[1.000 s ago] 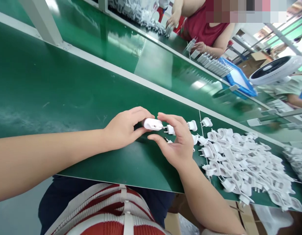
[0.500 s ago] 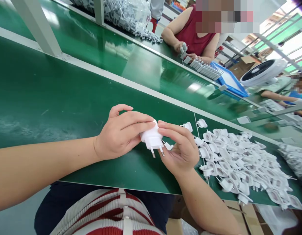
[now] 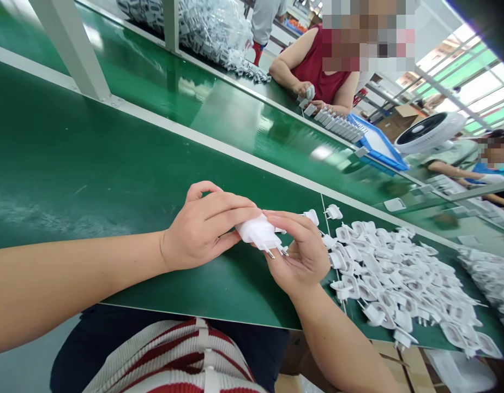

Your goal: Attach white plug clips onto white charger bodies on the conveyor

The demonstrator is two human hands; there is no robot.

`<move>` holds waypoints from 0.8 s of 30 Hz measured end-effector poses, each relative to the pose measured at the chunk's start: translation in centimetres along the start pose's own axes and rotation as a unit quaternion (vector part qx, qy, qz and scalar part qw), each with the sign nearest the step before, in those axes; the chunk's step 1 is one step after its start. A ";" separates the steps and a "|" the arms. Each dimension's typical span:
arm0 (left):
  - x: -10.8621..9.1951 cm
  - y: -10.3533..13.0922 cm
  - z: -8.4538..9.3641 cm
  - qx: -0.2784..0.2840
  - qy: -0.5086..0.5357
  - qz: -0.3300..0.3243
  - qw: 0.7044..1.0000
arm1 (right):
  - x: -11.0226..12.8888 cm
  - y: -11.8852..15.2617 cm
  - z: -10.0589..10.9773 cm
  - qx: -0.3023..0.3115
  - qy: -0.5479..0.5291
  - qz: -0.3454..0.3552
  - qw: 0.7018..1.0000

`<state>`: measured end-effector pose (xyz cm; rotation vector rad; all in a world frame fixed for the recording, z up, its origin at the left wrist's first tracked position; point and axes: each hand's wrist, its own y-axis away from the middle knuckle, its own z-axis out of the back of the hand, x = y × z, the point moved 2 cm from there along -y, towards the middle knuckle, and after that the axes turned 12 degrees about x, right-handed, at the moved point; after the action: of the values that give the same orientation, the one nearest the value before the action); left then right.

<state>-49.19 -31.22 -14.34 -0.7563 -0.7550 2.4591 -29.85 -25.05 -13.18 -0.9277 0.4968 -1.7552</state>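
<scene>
Between my two hands is a white two-pin plug adapter (image 3: 258, 230), held just above the green table, its metal pins angled down and to the right. My left hand (image 3: 213, 224) grips its left side, fingers across the top and thumb beneath. From the right, my right hand (image 3: 299, 245) closes on it with fingertips at the upper edge and the thumb near the pins. The adapter is slightly blurred, and its far side is hidden. To the right of my right hand lies a large heap of white plug housings (image 3: 393, 278).
A pale rail (image 3: 203, 142) runs along the table's (image 3: 113, 158) far side, with a post (image 3: 72, 54) at left. Beyond it, a co-worker (image 3: 317, 71) handles grey-white pieces beside a blue tray (image 3: 378, 142). A white fan (image 3: 432, 131) stands farther right. Cardboard boxes (image 3: 407, 365) sit below the table edge.
The adapter has turned in my hands, so its pins point more to the right than before. Both hands stay on it. The whole view has shifted slightly.
</scene>
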 end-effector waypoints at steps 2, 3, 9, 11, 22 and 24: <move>-0.1 0.1 0.0 -0.015 0.007 -0.020 1.000 | -0.1 0.1 0.0 0.005 0.000 -0.003 1.000; -0.1 0.1 0.0 -0.020 0.011 -0.027 0.999 | -0.2 0.2 0.0 0.007 -0.001 -0.003 1.000; -0.1 0.0 0.0 -0.024 0.014 -0.032 0.999 | -0.1 0.0 -0.1 -0.002 -0.020 0.007 1.000; 0.0 0.0 0.0 -0.016 0.012 -0.023 1.000 | 0.0 0.0 -0.1 0.000 -0.017 0.003 1.000; -0.1 -0.1 -0.4 0.082 0.315 -0.083 0.942 | 0.2 0.2 0.1 -0.011 0.012 0.007 1.000; -0.3 0.1 -0.8 0.088 0.389 -0.084 0.913 | 0.3 0.3 0.0 -0.015 0.035 0.013 0.999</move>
<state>-48.49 -31.13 -14.89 -1.3960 -0.2664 1.7926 -29.71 -25.44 -13.24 -0.8780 0.5794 -1.7662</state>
